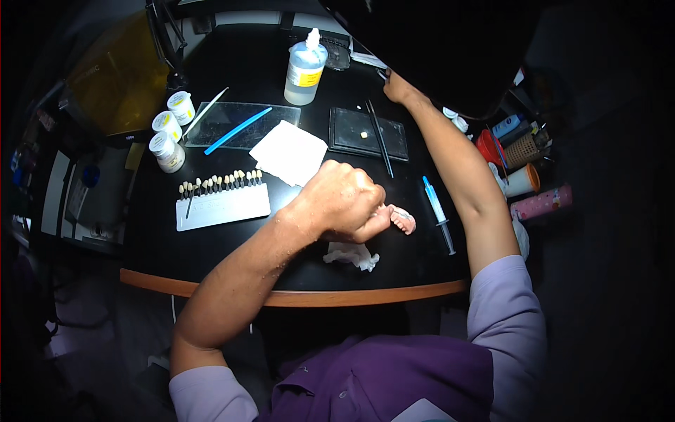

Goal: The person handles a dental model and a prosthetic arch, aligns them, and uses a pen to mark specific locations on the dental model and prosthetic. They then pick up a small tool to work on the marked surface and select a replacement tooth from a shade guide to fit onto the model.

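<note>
My left hand [344,200] is closed in the middle of the desk, gripping a pink dental model with teeth [401,219] that pokes out to its right. A crumpled tissue [351,256] lies just below that hand, and a white paper pad [281,151] lies above it. My right hand [398,87] reaches to the back of the desk, partly under a large dark overhanging shape, its fingers curled on something I cannot make out. Below it, tweezers [384,148] and a small pale piece [363,135] rest on a black plate [348,141]. A blue syringe [439,219] lies beside my right forearm.
A shade guide [223,211], white jars [167,125], a glass slab [214,116] with a blue stick [239,130], and a clear bottle [304,74] stand or lie on the black desk [162,253]. Cups and containers [522,179] crowd the right side; a yellow-shielded box [112,77] is back left.
</note>
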{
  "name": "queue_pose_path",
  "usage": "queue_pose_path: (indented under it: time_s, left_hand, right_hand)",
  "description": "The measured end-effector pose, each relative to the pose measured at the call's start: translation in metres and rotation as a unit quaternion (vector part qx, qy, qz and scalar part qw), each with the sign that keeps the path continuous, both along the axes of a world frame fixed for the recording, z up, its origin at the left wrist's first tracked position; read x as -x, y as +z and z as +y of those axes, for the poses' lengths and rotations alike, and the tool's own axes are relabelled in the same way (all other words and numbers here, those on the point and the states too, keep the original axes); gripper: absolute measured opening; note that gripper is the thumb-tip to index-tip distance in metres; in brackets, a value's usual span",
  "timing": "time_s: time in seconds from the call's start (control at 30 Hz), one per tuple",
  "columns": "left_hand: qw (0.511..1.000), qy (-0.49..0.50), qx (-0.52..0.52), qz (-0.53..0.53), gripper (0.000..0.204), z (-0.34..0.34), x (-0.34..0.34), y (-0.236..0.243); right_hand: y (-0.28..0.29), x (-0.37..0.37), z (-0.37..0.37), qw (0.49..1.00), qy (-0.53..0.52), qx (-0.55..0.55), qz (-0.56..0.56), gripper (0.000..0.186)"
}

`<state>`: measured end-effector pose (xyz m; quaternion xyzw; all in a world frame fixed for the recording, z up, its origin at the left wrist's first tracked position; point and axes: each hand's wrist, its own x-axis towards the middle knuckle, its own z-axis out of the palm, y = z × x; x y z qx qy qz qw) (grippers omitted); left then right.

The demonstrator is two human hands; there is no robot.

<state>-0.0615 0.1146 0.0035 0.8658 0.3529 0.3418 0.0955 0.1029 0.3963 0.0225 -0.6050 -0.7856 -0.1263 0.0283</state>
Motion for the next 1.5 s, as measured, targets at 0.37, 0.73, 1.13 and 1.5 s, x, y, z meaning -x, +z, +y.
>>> queue_pose_path:
  time_s: [0.37,0.73,1.13,1.5]
  left_hand:
    - [0.994,0.02,0.08,0.065,0.041,-0.004,0.002,0.016]
    - [0.986,0.124,0.043,0.101,0.04,-0.001,0.003,0.014]
    - [0.978,0.122,-0.014,0.171,0.028,-0.015,-0.011,0.009]
    - [0.971,0.078,0.045,0.221,0.05,-0.029,-0.026,0.018]
  right_hand:
    - [0.044,-0.004,-0.13,0.913,0.333,0.187,0.144,0.015]
    - [0.027,-0.002,-0.145,0.927,0.345,0.115,0.096,0.014]
    - [0.043,-0.09,-0.231,0.881,0.296,0.071,0.362,0.016]
    - [-0.011,-0.126,-0.234,0.565,0.208,0.261,0.754,0.021]
